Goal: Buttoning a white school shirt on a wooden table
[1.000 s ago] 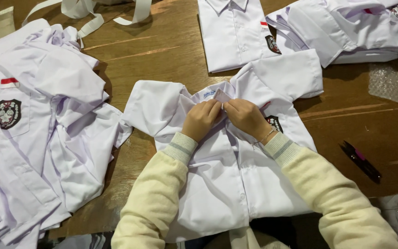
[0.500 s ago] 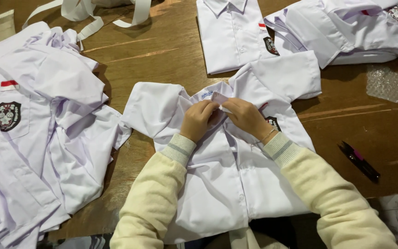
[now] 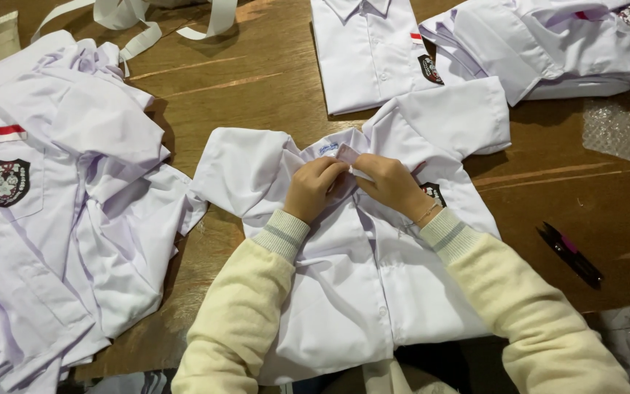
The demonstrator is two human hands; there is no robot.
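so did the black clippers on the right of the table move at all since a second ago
No. The black clippers lie at the same angle on the wooden table, just as far right of the white shirt; only the camera shifted slightly.

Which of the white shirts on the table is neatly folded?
The folded shirt at the top centre, lying flat with straight edges. The shirt under both hands is spread open, and the others lie in loose piles.

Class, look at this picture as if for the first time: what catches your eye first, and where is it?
Two hands, the left hand and right hand, meet at the collar of a white shirt spread mid-table. A heap of white shirts fills the left side, and small black snips lie at right.
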